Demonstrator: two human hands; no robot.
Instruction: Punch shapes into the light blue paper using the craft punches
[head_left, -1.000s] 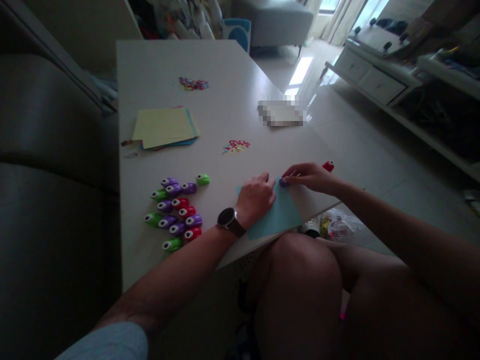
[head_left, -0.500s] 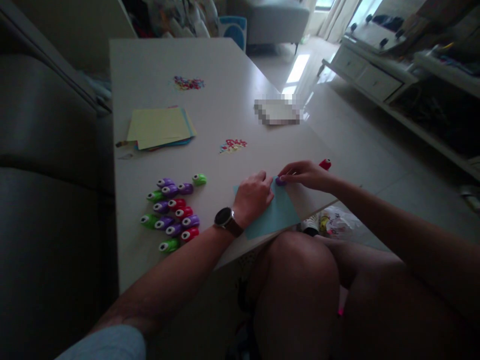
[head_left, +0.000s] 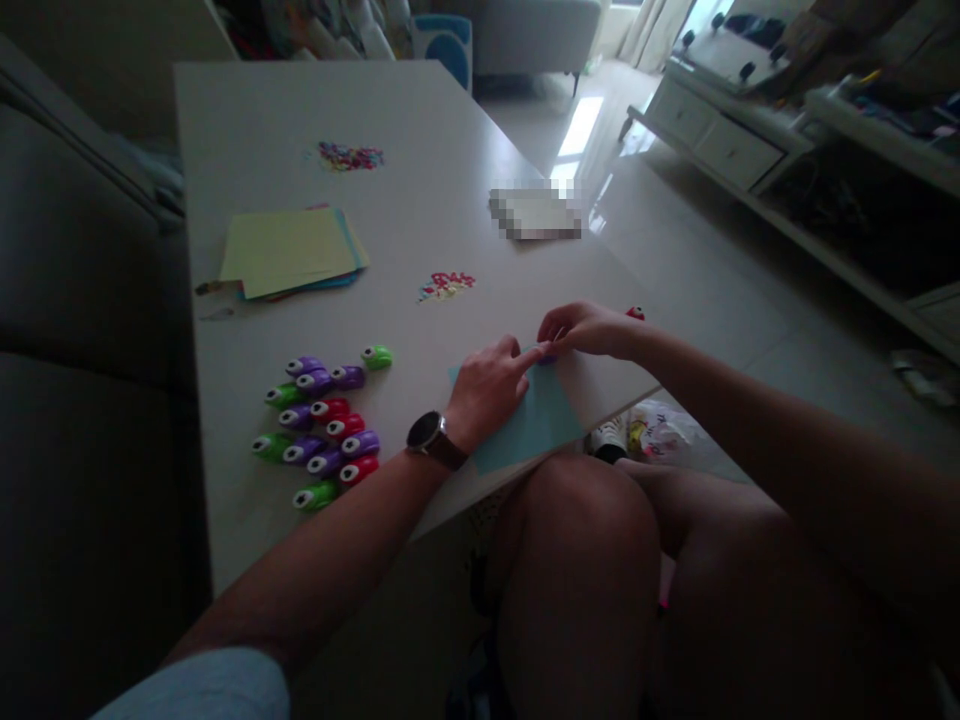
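Observation:
A light blue sheet of paper [head_left: 536,425] lies at the table's near edge. My left hand [head_left: 491,390], with a watch on the wrist, rests over its left part. The left index finger stretches right to a small purple craft punch [head_left: 548,358] at the sheet's top edge; its other fingers are bent over the paper. My right hand [head_left: 589,330] is closed around that punch, which is mostly hidden by fingers. Just beyond the right wrist, a red craft punch [head_left: 635,313] shows in part. Several purple, green and red craft punches [head_left: 322,410] stand grouped left of my left hand.
A stack of coloured paper [head_left: 289,250] sits at the table's left. Small piles of colourful cut-outs lie mid-table [head_left: 448,285] and farther back [head_left: 349,157]. A blurred pale object [head_left: 536,213] is near the right edge. My knee [head_left: 574,500] is close under the near edge.
My left index finger has straightened and reached right to the purple punch. My right fingers now cover more of the punch. The whole view has shifted slightly.

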